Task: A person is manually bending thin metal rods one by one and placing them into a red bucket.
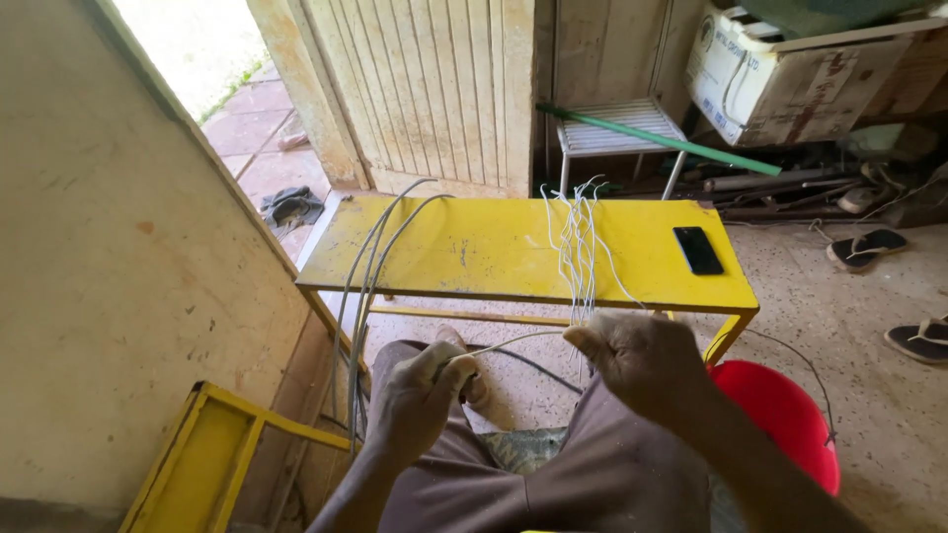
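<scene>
Sitting low, knees up, both hands in front of me over my lap.

Left hand [420, 395]: closed in a loose fist, fingers curled round one end of a thin pale wire strand [513, 342]. Thumb on top, pinching it.

Right hand [642, 360]: also closed, fingertips pinched on the other end of that strand. Same grip seems to catch the lower ends of a bunch of white wires [576, 247]; can't tell exactly how many are in the pinch. The strand runs nearly level between my two hands, slight upward bow.

The white wire bunch goes up from my right hand and lies draped over the front edge of the yellow counter [474, 252], loose ends fanned out near the counter's back edge.

On the counter, right end: black phone [698, 250], lying flat, well apart from the wires.

Left side: grey cables [360, 296] come off the counter top and hang down past its front edge toward the floor, just beside my left hand.

Red bucket [790, 419] on the floor under my right forearm, next to the counter leg. Yellow metal frame [212, 454] lower left against the wall. Green pipe [657, 140] leaning behind the counter, across a white stool [617, 128]. Sandals [869, 247] on the floor far right.
</scene>
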